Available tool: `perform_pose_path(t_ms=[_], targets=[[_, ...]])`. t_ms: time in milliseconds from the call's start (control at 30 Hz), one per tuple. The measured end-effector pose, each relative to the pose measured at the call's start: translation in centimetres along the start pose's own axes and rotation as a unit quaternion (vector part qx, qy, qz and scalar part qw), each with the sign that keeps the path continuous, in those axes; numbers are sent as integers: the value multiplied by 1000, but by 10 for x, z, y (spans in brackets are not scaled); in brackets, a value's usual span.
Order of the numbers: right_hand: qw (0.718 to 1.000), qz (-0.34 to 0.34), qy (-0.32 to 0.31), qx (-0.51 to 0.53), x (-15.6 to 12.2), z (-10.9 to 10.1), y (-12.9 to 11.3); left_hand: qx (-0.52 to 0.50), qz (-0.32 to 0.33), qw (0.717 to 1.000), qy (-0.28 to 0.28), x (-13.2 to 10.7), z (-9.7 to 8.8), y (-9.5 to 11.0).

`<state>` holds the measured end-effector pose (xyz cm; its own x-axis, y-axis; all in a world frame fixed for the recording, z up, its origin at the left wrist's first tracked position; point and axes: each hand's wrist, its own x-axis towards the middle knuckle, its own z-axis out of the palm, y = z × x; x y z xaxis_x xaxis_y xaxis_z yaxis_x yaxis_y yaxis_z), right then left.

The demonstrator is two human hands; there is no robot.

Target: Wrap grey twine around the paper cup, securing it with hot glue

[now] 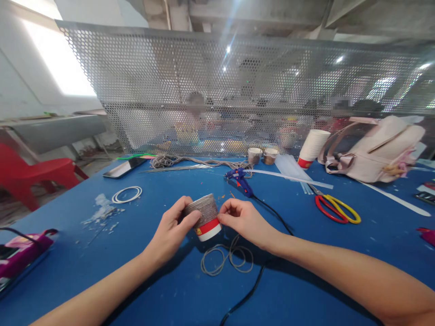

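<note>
A paper cup (208,222) is tilted in my left hand (178,222), whose thumb and fingers close round it. Grey cord (204,209) is wound in tight rows over much of the cup, leaving a red and white band bare. At the cup's right side, my right hand (243,219) pinches with thumb and forefinger, seemingly on the cord's loose end, which is mostly hidden by the fingers. Loops of the same cord (213,267) lie on the table below. Beyond my right hand rests a blue glue gun (240,179) with a long clear glue stick in it.
Red-and-yellow-handled scissors (338,209), a stack of paper cups (313,145) and a pink backpack (380,149) are on the right. A white ring coil (127,194), dried scraps (102,213) and a phone (124,167) lie left. A perforated metal screen (220,90) stands behind.
</note>
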<state>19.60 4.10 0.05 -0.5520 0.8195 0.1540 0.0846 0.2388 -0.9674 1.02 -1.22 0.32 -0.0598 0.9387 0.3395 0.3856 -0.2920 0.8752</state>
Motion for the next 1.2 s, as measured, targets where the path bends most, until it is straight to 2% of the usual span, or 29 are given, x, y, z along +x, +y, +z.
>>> perform_pose_path(t_ms=[133, 200, 333, 400, 533, 633, 800, 867, 1033, 1200], targets=[[1000, 20, -5, 17, -1, 2, 3, 7, 21, 1000, -2, 0, -1, -1], [998, 32, -31, 35, -2, 5, 3, 17, 41, 999, -7, -1, -1, -2], [994, 7, -67, 89, -3, 12, 4, 83, 117, 989, -34, 0, -3, -4], [997, -16, -50, 59, -2, 13, 7, 145, 163, 976, -22, 1, -3, -4], [997, -60, -2, -52, 2, 9, 15, 261, 236, 935, 39, 2, 1, -2], [992, -79, 18, -99, 4, 5, 19, 288, 231, 929, 37, -1, 7, -2], [979, -124, 7, -162, 4, 5, 20, 300, 222, 927, 31, -7, 17, -3], [972, -141, 14, -186, 3, 5, 19, 311, 222, 923, 41, -7, 17, -3], [949, -169, 85, -254, 0, 5, 15, 313, 210, 924, 72, -2, 13, -5], [929, -241, 86, -269, -1, 2, 13, 327, 210, 919, 64, -2, 13, -6]])
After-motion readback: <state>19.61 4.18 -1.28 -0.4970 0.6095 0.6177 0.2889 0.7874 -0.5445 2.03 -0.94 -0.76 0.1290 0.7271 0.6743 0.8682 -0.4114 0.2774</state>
